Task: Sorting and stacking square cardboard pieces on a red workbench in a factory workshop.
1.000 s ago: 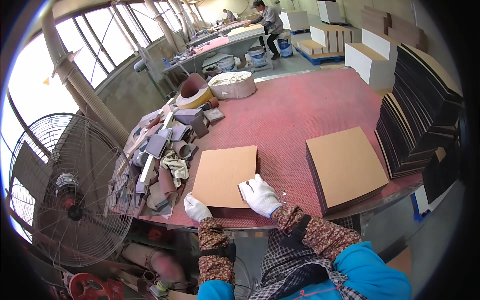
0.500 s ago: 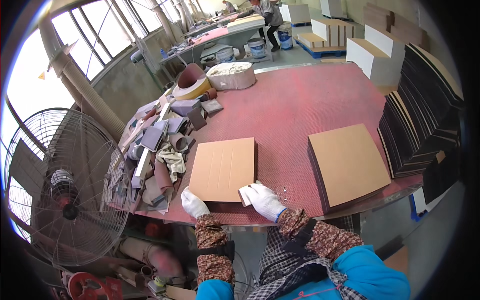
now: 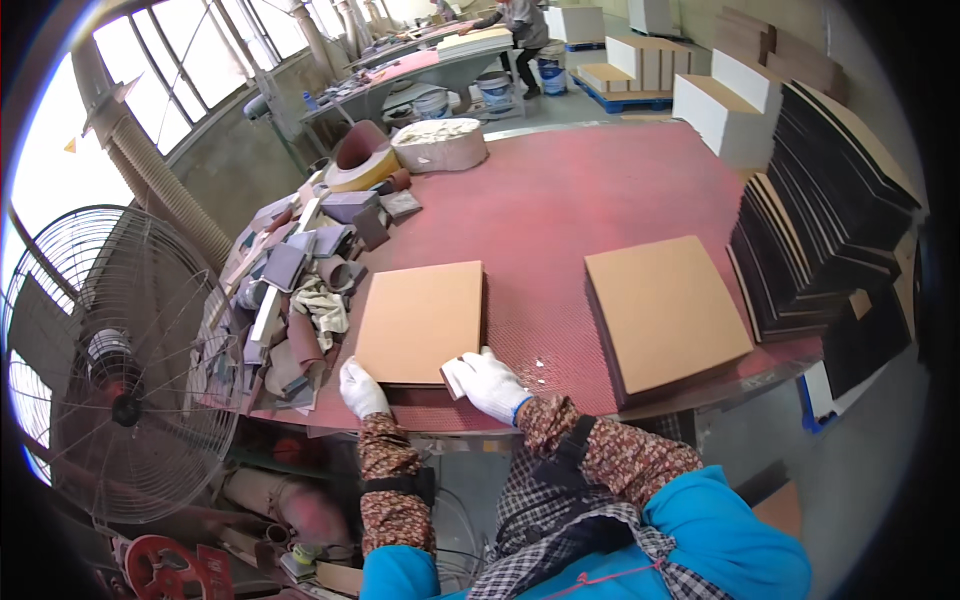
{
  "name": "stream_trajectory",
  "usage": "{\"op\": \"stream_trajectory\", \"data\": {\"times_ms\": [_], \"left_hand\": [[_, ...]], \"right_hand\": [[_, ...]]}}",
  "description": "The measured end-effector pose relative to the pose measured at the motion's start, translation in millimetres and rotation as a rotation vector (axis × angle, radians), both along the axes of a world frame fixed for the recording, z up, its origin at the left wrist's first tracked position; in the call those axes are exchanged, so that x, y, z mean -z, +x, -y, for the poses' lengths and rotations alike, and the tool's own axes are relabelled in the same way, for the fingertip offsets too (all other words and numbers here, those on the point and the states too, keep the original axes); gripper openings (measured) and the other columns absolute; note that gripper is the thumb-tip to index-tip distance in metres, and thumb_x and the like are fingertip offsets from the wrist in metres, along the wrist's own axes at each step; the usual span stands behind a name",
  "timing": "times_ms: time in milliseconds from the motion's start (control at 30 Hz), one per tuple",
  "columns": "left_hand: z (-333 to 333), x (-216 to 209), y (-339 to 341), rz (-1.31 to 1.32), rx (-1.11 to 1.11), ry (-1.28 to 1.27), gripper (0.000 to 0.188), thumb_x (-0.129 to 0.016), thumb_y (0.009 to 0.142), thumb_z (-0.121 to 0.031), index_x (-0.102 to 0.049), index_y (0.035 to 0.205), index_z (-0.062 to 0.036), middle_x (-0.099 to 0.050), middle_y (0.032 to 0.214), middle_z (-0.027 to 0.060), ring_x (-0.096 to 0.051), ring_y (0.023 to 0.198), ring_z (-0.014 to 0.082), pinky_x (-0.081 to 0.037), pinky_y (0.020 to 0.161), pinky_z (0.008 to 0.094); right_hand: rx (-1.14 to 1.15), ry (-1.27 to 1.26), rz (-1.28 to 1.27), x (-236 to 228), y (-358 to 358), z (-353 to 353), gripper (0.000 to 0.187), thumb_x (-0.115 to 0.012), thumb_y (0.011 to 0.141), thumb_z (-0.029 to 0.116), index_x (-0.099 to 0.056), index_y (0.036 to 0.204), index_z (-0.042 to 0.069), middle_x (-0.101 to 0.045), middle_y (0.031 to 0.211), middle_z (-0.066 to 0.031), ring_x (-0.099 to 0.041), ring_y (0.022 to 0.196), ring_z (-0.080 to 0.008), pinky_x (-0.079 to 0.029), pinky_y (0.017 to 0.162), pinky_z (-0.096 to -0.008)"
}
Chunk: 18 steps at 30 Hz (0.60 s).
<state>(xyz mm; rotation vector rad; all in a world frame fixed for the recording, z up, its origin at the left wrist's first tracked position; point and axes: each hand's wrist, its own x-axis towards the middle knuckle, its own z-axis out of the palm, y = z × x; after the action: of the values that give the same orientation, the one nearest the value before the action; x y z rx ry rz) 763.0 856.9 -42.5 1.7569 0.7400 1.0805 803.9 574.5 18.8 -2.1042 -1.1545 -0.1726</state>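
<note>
A worker's white-gloved right hand (image 3: 490, 386) grips a small flat brown block (image 3: 449, 377) at the near right corner of a flat, tan, nearly square board (image 3: 420, 322) on a red textured worktable (image 3: 560, 185). The white-gloved left hand (image 3: 362, 389) curls at its near left corner, its grip unclear. The board's sides point away, slightly rightward; its long axis is hard to tell.
</note>
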Motion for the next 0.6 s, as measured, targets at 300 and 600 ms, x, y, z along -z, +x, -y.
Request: {"op": "stream_trajectory", "data": {"times_ms": [300, 600], "left_hand": [[144, -89, -30, -0.03, -0.199, 0.305, 0.039, -0.051, 0.103, -0.016, -0.055, 0.135, 0.0057, -0.058, 0.137, 0.0214, -0.055, 0.128, 0.0347, -0.043, 0.11, 0.0406], [308, -119, 33, -0.189, 0.678, -0.056, 0.059, -0.052, 0.103, -0.036, -0.045, 0.148, 0.0014, -0.047, 0.151, 0.023, -0.045, 0.141, 0.0342, -0.034, 0.118, 0.0413]], "right_hand": [[0.018, 0.071, -0.21, -84, -72, 180, 0.014, -0.052, 0.1, 0.017, -0.06, 0.108, 0.009, -0.057, 0.089, -0.0135, -0.064, 0.076, -0.0336, -0.053, 0.07, -0.0433], [0.7, -0.245, -0.21, -97, -54, 343, 0.024, -0.05, 0.104, 0.025, -0.062, 0.11, 0.005, -0.066, 0.095, -0.0208, -0.068, 0.078, -0.0398, -0.053, 0.066, -0.0482]]}}
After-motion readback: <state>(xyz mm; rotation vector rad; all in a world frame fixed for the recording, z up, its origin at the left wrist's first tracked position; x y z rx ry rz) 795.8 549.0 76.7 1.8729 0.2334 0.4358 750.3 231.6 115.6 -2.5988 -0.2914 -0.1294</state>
